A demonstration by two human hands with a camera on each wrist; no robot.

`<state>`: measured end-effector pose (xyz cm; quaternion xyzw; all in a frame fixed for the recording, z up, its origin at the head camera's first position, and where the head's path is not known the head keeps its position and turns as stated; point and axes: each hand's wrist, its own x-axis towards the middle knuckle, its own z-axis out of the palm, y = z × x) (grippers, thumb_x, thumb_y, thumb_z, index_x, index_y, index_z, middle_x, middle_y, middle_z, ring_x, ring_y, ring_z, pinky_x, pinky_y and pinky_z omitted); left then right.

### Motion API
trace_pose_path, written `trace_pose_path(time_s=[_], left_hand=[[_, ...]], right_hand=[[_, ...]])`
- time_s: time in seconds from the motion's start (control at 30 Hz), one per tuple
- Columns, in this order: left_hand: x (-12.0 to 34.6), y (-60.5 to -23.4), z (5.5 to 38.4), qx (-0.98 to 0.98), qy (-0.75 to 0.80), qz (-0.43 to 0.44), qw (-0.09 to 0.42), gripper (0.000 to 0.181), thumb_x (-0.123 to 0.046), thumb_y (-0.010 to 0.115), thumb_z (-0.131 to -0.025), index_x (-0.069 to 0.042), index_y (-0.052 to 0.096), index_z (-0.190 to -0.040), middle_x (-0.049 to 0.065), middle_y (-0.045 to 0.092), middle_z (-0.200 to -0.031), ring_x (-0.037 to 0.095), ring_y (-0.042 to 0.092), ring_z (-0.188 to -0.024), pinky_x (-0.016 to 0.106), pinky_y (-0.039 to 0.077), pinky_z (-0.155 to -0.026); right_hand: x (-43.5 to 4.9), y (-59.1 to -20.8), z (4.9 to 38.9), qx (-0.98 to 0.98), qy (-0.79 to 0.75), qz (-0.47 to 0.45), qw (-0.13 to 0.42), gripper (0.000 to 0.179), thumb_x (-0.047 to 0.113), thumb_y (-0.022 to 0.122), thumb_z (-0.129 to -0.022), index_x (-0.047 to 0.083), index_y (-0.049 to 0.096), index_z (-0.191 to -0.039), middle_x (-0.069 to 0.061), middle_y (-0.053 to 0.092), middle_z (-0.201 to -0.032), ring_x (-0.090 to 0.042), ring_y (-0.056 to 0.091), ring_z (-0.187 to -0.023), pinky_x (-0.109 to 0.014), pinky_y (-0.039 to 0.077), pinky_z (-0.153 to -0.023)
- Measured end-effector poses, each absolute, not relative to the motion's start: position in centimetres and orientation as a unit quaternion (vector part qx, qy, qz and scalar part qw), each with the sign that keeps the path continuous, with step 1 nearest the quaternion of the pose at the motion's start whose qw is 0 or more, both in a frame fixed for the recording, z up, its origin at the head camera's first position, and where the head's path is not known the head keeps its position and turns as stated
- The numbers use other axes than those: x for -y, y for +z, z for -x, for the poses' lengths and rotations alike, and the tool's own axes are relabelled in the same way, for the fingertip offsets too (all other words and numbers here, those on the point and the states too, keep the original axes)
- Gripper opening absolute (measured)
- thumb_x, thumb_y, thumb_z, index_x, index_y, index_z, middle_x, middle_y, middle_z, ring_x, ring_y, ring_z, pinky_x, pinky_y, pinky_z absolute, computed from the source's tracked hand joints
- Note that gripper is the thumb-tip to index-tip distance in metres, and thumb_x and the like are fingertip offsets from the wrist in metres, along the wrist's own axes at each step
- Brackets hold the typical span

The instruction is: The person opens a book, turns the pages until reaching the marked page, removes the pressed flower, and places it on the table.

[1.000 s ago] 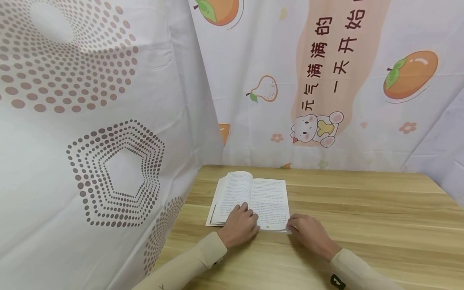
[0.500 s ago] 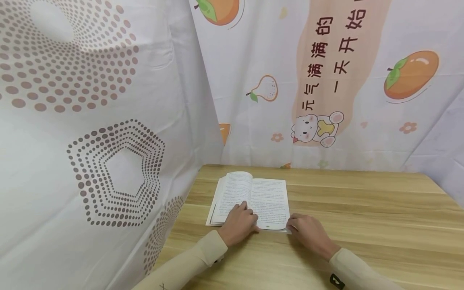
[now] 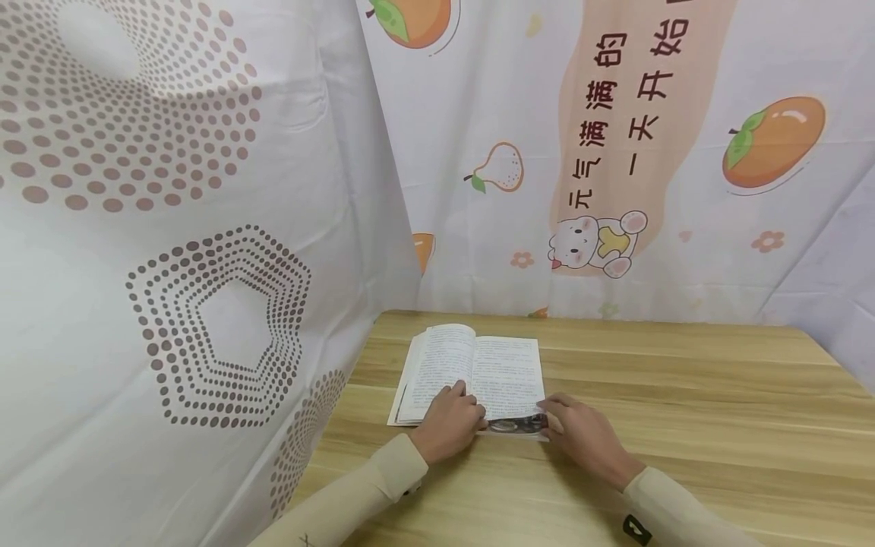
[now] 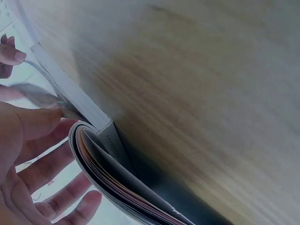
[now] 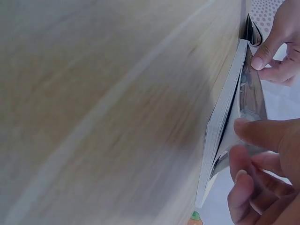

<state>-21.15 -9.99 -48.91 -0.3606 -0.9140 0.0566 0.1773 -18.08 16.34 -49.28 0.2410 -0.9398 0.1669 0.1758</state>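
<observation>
An open book (image 3: 502, 372) lies on the table with text pages showing; its left-hand pages bow up near the spine. My left hand (image 3: 451, 422) rests across the lower middle of the book. In the left wrist view, its thumb (image 4: 42, 121) touches the lower edge by the spine and the fingers lie extended over the left pages. My right hand (image 3: 581, 437) pinches the lower right corner of a page between thumb and fingers. That page's bottom edge is bent up, and a dark printed picture (image 5: 251, 93) shows along it. The left palm hides part of the left page.
The wood-grain table (image 3: 683, 395) extends right and toward me. Behind it hangs a white curtain (image 3: 478, 228) with fruit and a cartoon bear. A dotted white curtain (image 3: 225, 327) closes in on the left side, near the book.
The right fingers have shifted slightly up with the page's lower corner, lifting its bottom edge so the dark picture strip now shows. The left hand stays in place.
</observation>
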Motion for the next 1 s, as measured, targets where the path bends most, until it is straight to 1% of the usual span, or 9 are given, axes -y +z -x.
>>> trace_pose_path(time_s=[0.17,0.33,0.43,0.53,0.63,0.7,0.8,0.9,1.0], left_hand=[[10.01,-49.09,21.19,0.910,0.055,0.363,0.193,0.015,-0.030,0.071,-0.098,-0.023,0.079,-0.087,-0.008,0.070,-0.078,0.011,0.042,-0.066,0.023,0.030,-0.056],[10.12,-49.14,21.23,0.897,0.029,0.368,0.241,0.009,-0.024,0.077,-0.093,-0.018,0.072,-0.087,-0.007,0.066,-0.079,0.010,0.049,-0.067,0.022,0.035,-0.056],[10.21,-49.24,21.30,0.883,0.008,0.373,0.283,0.011,-0.017,0.078,-0.091,-0.015,0.067,-0.093,-0.003,0.061,-0.082,0.012,0.051,-0.070,0.023,0.038,-0.057],[10.29,-49.29,21.42,0.872,-0.003,0.380,0.308,0.014,-0.015,0.080,-0.089,-0.014,0.069,-0.098,0.000,0.061,-0.089,0.015,0.051,-0.077,0.025,0.041,-0.062],[10.35,-49.23,21.46,0.871,0.004,0.389,0.300,0.012,-0.020,0.083,-0.085,-0.018,0.073,-0.092,-0.002,0.063,-0.095,0.016,0.051,-0.087,0.027,0.042,-0.070],[10.35,-49.17,21.41,0.872,0.012,0.396,0.288,0.010,-0.022,0.084,-0.083,-0.021,0.074,-0.085,-0.004,0.064,-0.094,0.016,0.050,-0.090,0.029,0.041,-0.072],[10.31,-49.02,21.21,0.870,0.033,0.406,0.277,0.012,-0.014,0.083,-0.082,-0.023,0.076,-0.079,-0.006,0.066,-0.090,0.017,0.050,-0.090,0.031,0.042,-0.078],[10.26,-48.95,21.10,0.870,0.059,0.409,0.268,0.016,-0.006,0.080,-0.081,-0.022,0.077,-0.078,-0.006,0.067,-0.089,0.018,0.050,-0.090,0.034,0.044,-0.084],[10.28,-48.98,21.09,0.876,0.081,0.400,0.258,0.013,-0.008,0.079,-0.080,-0.021,0.078,-0.080,-0.006,0.068,-0.089,0.019,0.052,-0.091,0.035,0.045,-0.087]], right_hand=[[-16.56,-49.41,18.12,0.939,0.161,-0.232,0.194,0.067,0.018,0.093,-0.074,-0.001,0.065,-0.133,-0.017,0.066,-0.121,-0.028,0.071,-0.084,-0.043,0.059,-0.069],[-16.65,-49.30,17.96,0.944,0.170,-0.220,0.177,0.074,0.021,0.092,-0.075,-0.002,0.060,-0.138,-0.018,0.066,-0.120,-0.031,0.070,-0.089,-0.047,0.059,-0.071],[-16.72,-49.32,17.89,0.947,0.170,-0.220,0.164,0.071,0.021,0.092,-0.076,-0.001,0.062,-0.136,-0.017,0.066,-0.120,-0.030,0.070,-0.088,-0.046,0.059,-0.070],[-16.74,-49.42,17.89,0.947,0.166,-0.227,0.159,0.064,0.021,0.091,-0.076,-0.001,0.066,-0.131,-0.015,0.067,-0.119,-0.029,0.070,-0.089,-0.045,0.059,-0.070],[-16.73,-49.66,17.96,0.945,0.158,-0.239,0.159,0.054,0.021,0.091,-0.077,0.000,0.070,-0.122,-0.013,0.068,-0.117,-0.027,0.071,-0.090,-0.042,0.059,-0.071],[-16.74,-49.81,18.04,0.944,0.148,-0.249,0.159,0.049,0.022,0.090,-0.077,0.001,0.072,-0.117,-0.012,0.069,-0.116,-0.025,0.071,-0.090,-0.041,0.059,-0.071],[-16.75,-50.01,18.11,0.943,0.140,-0.260,0.155,0.041,0.022,0.089,-0.079,0.003,0.075,-0.112,-0.011,0.070,-0.114,-0.024,0.071,-0.089,-0.039,0.059,-0.071],[-16.73,-50.08,18.15,0.943,0.140,-0.263,0.147,0.036,0.022,0.088,-0.080,0.005,0.077,-0.109,-0.009,0.070,-0.112,-0.023,0.071,-0.089,-0.039,0.059,-0.070],[-16.73,-50.11,18.18,0.945,0.141,-0.260,0.140,0.030,0.022,0.087,-0.082,0.007,0.079,-0.106,-0.008,0.070,-0.111,-0.022,0.071,-0.088,-0.039,0.059,-0.070]])
